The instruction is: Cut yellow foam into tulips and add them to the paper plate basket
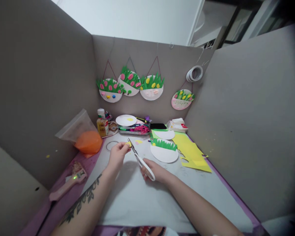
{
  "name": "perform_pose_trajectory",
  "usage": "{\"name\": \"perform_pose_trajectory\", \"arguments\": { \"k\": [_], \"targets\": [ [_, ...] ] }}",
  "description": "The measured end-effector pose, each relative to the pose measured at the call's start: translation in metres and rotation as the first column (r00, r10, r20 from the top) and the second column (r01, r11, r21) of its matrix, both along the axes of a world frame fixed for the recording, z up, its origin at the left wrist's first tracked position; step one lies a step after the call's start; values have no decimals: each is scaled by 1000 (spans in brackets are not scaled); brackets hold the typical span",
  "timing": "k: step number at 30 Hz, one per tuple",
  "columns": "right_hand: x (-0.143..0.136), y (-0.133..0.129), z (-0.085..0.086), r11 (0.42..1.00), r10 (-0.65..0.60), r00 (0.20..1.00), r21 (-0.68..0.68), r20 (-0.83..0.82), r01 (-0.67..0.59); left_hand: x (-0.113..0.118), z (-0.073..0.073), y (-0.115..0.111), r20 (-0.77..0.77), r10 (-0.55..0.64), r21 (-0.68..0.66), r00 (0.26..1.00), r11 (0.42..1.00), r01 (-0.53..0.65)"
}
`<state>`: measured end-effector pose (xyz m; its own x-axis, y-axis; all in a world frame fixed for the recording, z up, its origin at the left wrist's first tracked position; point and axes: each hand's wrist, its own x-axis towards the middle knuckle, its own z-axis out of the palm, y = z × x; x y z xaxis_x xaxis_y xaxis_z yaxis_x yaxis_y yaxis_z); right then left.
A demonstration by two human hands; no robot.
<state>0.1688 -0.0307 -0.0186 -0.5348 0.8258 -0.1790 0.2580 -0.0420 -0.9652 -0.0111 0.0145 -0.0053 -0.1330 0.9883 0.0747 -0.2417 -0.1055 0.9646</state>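
My left hand [118, 154] pinches a small piece of yellow paper [128, 144] between thumb and fingers. White-handled scissors [144, 166] are in my right hand [153, 171], their blades pointing up and left, close beside the yellow piece. Whether the blades touch it I cannot tell. Right of the scissors lies a paper plate [164, 154] with a green paper grass strip along its top edge and a bit of yellow at the strip's left end. Small yellow and pink paper bits [138, 142] rest on the table just beyond the blades.
Cut yellow paper [195, 154] lies at right. Behind stand a tray of craft supplies [135, 131], a glue bottle [102, 124] and a tissue pack [177, 125]. At left are a bag of orange material [88, 141] and a lit glue gun [71, 185]. Decorated plates [151, 93] hang on the back panel.
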Motion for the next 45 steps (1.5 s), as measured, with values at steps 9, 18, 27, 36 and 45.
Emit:
{"name": "perform_pose_trajectory", "arguments": {
  "k": [9, 18, 27, 36, 45],
  "targets": [
    [16, 6, 1, 999, 36, 997, 0, 65, -37, -6, 1, 3, -78, -75, -3, 994, 997, 75],
    [30, 13, 3, 993, 111, 976, 15, 187, -116, -12, 2, 3, -157, -154, 5, 976, 988, 156],
    [42, 17, 11, 978, 167, 940, 74, 296, -197, -15, 6, 2, -252, -227, -37, 941, 974, 225],
    [54, 20, 20, 982, 185, 934, -16, 307, -189, -18, 7, 1, -329, -311, -109, 892, 950, 291],
    [60, 22, 23, 982, 129, 879, 65, 459, -179, -22, 3, 3, -403, -395, -190, 826, 919, 346]
  ]
}}
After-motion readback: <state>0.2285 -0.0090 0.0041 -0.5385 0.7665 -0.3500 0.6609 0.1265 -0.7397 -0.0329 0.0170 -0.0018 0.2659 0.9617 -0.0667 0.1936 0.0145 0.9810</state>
